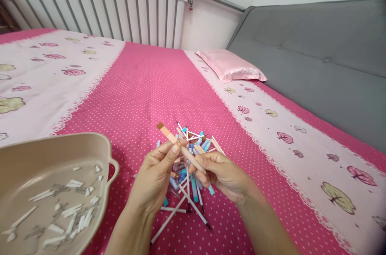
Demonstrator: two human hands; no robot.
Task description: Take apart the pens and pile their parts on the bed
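Both my hands grip one slim, peach, pen-like piece with a flat brown end (169, 133), held slantwise above the bed. My left hand (157, 170) pinches it near the middle between thumb and fingertips. Around its thicker, paler lower end the fingers of my right hand (224, 172) are closed. Beneath them lies a loose pile of blue, peach and brown pen-like parts (194, 192), partly hidden by the hands. Thin white sticks with dark tips (196, 209) lie across and around that pile.
At the left stands a beige plastic basin (105, 146) with a side handle, holding several small white and grey pieces (72, 211). The bed has a pink dotted cover (150, 82). A pink pillow (230, 66) lies by the grey headboard (316, 46); a white radiator (135, 10) is behind.
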